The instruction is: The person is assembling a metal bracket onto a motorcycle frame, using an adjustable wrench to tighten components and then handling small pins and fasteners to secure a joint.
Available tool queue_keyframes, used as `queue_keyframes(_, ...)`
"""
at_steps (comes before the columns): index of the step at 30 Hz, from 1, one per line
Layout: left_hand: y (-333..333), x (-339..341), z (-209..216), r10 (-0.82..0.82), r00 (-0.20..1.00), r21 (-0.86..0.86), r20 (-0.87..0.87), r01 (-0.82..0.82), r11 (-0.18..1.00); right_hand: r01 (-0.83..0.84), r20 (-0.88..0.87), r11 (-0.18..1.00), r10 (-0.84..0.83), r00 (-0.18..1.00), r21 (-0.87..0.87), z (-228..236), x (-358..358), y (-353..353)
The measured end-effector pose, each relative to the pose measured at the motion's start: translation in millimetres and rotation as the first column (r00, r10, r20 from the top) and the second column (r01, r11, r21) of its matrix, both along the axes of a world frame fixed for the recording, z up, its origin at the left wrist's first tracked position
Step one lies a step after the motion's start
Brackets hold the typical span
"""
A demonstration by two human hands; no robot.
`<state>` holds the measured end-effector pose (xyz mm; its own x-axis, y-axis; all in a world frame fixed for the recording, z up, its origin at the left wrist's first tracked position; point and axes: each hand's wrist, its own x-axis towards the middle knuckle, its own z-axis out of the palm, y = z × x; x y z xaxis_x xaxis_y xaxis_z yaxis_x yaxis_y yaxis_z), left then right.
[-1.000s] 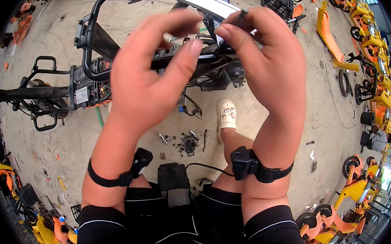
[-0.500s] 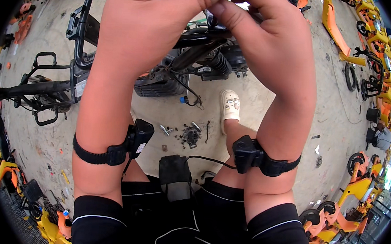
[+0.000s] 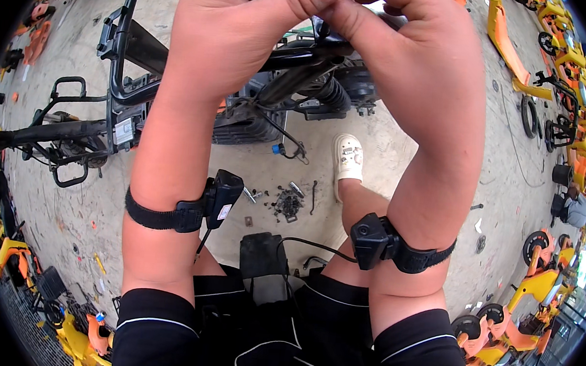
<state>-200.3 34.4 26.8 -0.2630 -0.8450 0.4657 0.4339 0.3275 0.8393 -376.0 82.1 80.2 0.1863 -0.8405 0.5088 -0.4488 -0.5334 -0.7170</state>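
Note:
Raised at the top edge, my left hand and my right hand meet with their thumb tips close together. Both are closed, fingers curled away from view, and whatever they grip is hidden behind them. Just beneath and beyond them stands a black scooter frame of bent tubes, with a coil-spring shock absorber and a dark ribbed part low on it. A cable with a blue connector dangles from the frame. Strapped to each forearm is a small black device.
On the concrete floor lies a pile of small dark bolts with silver sockets beside it. My foot in a white clog is right of the pile. A second stripped frame lies left. Yellow-orange scooters line the right, where a person sits.
Both hands and forearms have shifted slightly to the right. My thumbs remain close together, and the frame and floor parts look the same.

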Motion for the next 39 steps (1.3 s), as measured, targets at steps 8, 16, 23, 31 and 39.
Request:
queue_keyframes(8,-1,-1,5,0.073,0.994,-0.105,0.077,-0.065,0.992,-0.043,0.048,0.999,0.042,0.998,0.021,12,4,-1)
queue_keyframes(16,1,0,0,-0.028,0.997,-0.026,0.066,0.030,0.999,-0.004,0.054,0.984,-0.006,0.999,0.175,8,-3,8)
queue_keyframes(23,3,-6,2,0.130,0.988,-0.132,0.078,-0.119,0.984,-0.001,-0.146,0.990,-0.020,0.989,-0.143,1,-1,-1)
queue_keyframes(31,0,-4,0,0.038,0.999,-0.143,0.005,-0.037,0.989,0.024,-0.099,0.999,-0.020,0.995,0.035,8,2,5)
queue_keyframes(39,-3,4,-12,0.194,0.968,-0.260,0.162,-0.147,0.954,-0.053,0.002,0.998,0.053,0.999,-0.026,-13,-5,-12)
